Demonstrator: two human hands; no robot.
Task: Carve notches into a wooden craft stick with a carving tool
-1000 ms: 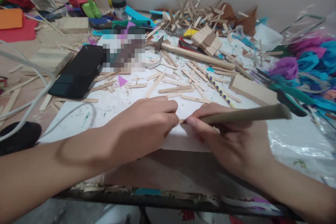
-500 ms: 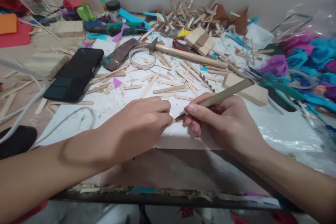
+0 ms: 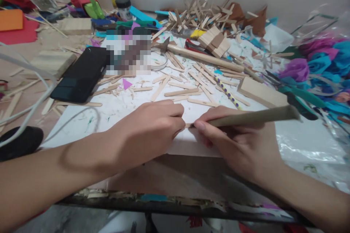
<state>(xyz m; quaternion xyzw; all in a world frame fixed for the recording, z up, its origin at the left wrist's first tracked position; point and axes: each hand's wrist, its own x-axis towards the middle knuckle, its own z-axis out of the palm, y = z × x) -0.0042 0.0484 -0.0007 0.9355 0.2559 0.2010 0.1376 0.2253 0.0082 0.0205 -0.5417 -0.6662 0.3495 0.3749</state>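
Near the front edge of the white paper point(image 3: 82, 123), my left hand point(image 3: 150, 129) is closed on a small wooden stick point(image 3: 188, 125), whose end sticks out past the fingers. My right hand point(image 3: 240, 142) grips a long olive-grey handled tool point(image 3: 254, 117), which lies nearly level and points left. The dark tip of this tool meets the stick's end, close to the left fingers. Loose wooden sticks point(image 3: 182, 92) are scattered on the paper beyond both hands.
A black phone point(image 3: 80, 74) lies at the left beside white cables point(image 3: 24, 65). Behind are a hammer point(image 3: 202, 55), a heap of sticks point(image 3: 199, 14) and a black-lidded jar point(image 3: 124, 7). Wooden blocks point(image 3: 262, 91), green-handled pliers point(image 3: 298, 98) and crepe flowers point(image 3: 319, 60) stand right.
The tool in my right hand has swung lower, from a slant to nearly level, and its back end has moved right. My left hand keeps its hold. The whole view has shifted slightly.
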